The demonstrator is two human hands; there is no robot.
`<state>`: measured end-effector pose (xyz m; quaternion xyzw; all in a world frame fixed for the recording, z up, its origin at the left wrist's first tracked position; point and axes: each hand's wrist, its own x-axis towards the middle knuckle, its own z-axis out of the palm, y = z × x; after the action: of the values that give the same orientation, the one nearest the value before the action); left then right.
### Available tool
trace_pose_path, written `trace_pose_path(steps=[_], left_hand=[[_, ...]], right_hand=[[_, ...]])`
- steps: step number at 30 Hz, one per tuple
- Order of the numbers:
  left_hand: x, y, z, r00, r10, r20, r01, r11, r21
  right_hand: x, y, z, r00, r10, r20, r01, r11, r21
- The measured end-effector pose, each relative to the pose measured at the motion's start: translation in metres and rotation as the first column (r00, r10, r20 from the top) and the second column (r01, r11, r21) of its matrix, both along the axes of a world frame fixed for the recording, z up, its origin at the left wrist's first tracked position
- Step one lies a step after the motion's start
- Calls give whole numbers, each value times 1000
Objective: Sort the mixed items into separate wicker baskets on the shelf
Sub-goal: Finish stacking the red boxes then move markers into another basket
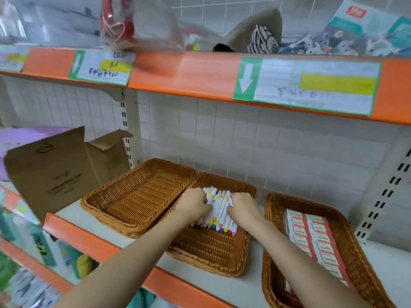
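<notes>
Head view: one shelf bay seen from above, its far parts blurred.
Shelf: a pale flat shelf board (253, 272) with a glossy orange front strip, backed by a white gridded panel.
Left basket: a shallow rectangular brown wicker basket (138, 194), tightly woven with a braided rim, nothing showing inside it.
Middle basket: a like brown wicker tray (211, 252), its left rim touching the left basket; it holds the markers.
Markers: a packed bundle of slim white plastic marker pens with small coloured caps (219, 213) — they lie side by side across the far half of the middle basket, cap ends towards the camera.
Left hand: the bare left hand (194, 206) grips the bundle's left side, fingers curled round the pens.
Right hand: the bare right hand (241, 207) grips the bundle's right side, fingers bent in against the pens.
Right basket: a third brown wicker tray (275, 241), set apart from the middle one — it holds two neat rows of flat red-and-white labelled packets (311, 236).
Beside the baskets: an open brown cardboard box (60, 170) with bent flaps, just left of the left basket.
Upper shelf edge: an orange strip bearing a white paper label with a green arrow and a yellow patch (307, 85).
</notes>
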<state>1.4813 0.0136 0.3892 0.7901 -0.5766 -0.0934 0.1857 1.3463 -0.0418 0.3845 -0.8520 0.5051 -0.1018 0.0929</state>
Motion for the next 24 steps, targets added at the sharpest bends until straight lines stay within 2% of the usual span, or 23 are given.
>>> trace_pose_path(steps=[8,13,20,24], left_hand=[[11,-24,-1,975,-176,134,175,984,21],[18,-29,-8,944,-275,184,276,961,17],[16,-26,-20,869,-359,341,346,933,100],[14,-25,-24,832,-409,376,398,911,110]], right_hand=[[20,8,-4,961,-108,-254,104,994,-31],[25,14,1,951,-147,-271,158,987,20],[14,32,-6,926,-72,-371,81,997,9],[3,50,-3,929,-77,-361,102,993,51]])
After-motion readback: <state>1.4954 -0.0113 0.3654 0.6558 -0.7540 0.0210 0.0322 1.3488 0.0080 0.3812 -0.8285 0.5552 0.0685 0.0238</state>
